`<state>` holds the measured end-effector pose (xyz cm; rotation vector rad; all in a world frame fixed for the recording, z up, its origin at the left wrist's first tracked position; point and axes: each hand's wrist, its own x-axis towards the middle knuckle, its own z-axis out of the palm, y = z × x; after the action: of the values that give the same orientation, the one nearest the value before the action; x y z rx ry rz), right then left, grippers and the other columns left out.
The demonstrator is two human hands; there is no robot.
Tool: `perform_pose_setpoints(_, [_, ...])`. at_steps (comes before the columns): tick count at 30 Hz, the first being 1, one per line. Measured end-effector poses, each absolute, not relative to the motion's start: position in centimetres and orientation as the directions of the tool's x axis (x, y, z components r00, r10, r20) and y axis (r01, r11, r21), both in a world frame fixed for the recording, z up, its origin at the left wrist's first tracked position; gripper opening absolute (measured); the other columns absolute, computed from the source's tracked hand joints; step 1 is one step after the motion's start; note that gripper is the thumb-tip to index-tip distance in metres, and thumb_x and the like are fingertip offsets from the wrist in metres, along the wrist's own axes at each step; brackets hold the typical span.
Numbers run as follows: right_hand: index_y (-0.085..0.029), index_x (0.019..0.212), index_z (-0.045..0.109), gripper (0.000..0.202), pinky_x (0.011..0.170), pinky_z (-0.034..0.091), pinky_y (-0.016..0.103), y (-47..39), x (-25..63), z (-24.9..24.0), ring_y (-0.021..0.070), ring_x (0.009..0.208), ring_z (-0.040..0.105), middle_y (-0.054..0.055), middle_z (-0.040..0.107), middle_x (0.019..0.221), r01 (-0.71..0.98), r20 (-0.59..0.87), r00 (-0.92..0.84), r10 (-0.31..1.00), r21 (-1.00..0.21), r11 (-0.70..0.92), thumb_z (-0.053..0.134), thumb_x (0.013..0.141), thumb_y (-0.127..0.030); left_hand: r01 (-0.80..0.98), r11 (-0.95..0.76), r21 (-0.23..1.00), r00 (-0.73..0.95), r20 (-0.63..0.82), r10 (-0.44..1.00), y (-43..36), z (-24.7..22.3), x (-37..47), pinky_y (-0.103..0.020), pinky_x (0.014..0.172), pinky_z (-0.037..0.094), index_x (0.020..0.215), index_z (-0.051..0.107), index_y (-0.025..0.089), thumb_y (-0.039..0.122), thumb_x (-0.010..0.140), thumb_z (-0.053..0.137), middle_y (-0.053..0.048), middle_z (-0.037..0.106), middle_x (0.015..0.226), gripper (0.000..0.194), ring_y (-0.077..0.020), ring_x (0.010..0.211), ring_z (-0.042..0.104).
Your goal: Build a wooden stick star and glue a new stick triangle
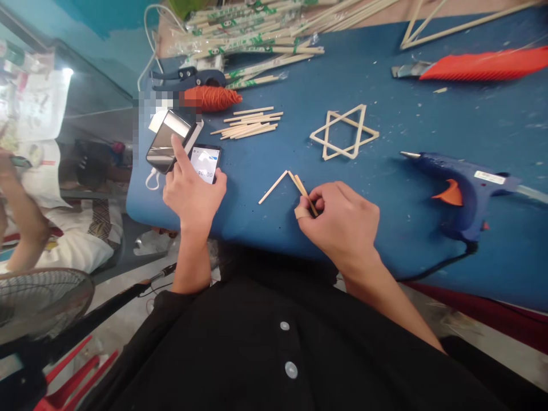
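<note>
My left hand (192,191) has its index finger stretched out over the dark screen of a tilted phone (165,142). Its thumb rests by the edge of a second phone (206,162), whose lit screen shows digits. Between thumb and fingers, my right hand (338,217) pinches short wooden sticks (302,185); a bandage-like strip wraps its thumb. One more short stick (273,187) lies slanted on the blue table, its upper end close to the pinched ones. Beyond the right hand lies a six-pointed star (358,134) made of sticks.
A pile of short sticks (250,127), an orange twine spool (212,98) and dark cutters (192,77) lie at back left, before wrapped chopsticks (257,43). At right are a blue glue gun (466,188) and a red-handled cutter knife (479,64). A fan (47,302) stands left.
</note>
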<state>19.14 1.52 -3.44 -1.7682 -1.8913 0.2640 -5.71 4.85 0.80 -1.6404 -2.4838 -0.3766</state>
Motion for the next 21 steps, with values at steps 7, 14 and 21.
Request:
perform_pose_setpoints(7, [-0.019, 0.077, 0.063, 0.014, 0.061, 0.03, 0.032, 1.6, 19.0, -3.7, 0.0152, 0.064, 0.056, 0.002, 0.067, 0.075, 0.859, 0.326, -0.002, 0.946, -0.484, 0.169, 0.063, 0.087, -0.03, 0.895, 0.441, 0.063, -0.445, 0.144, 0.884, 5.3, 2.2, -4.5, -0.067, 0.106, 0.055, 0.181, 0.02, 0.017, 0.037, 0.088, 0.068, -0.02, 0.077, 0.134, 0.107, -0.049, 0.12, 0.071])
perform_pose_setpoints(14, [-0.02, 0.082, 0.068, 0.015, 0.062, 0.042, 0.031, 1.5, 20.4, -3.1, 0.014, 0.06, 0.054, 0.002, 0.063, 0.071, 0.754, 0.404, -0.039, 0.914, -0.588, 0.292, 0.063, 0.093, -0.029, 0.966, 0.24, 0.092, -0.257, 0.374, 0.891, 1.9, 1.1, -5.1, -0.059, 0.111, 0.057, 0.161, 0.059, 0.014, 0.049, 0.096, 0.074, -0.021, 0.078, 0.137, 0.076, -0.0443, 0.13, 0.069])
perform_pose_setpoints(21, [-0.022, 0.091, 0.078, 0.018, 0.072, 0.047, 0.031, 0.3, 20.5, -3.3, 0.0166, 0.082, 0.063, 0.005, 0.074, 0.091, 0.747, 0.379, -0.384, 0.842, -0.408, 0.525, 0.065, 0.103, -0.025, 0.861, -0.38, 0.338, 0.201, 0.46, 0.865, -2.0, -0.9, -3.9, -0.041, 0.096, 0.065, 0.128, 0.077, 0.02, 0.022, 0.101, 0.069, -0.008, 0.085, 0.11, 0.029, -0.0242, 0.101, 0.079])
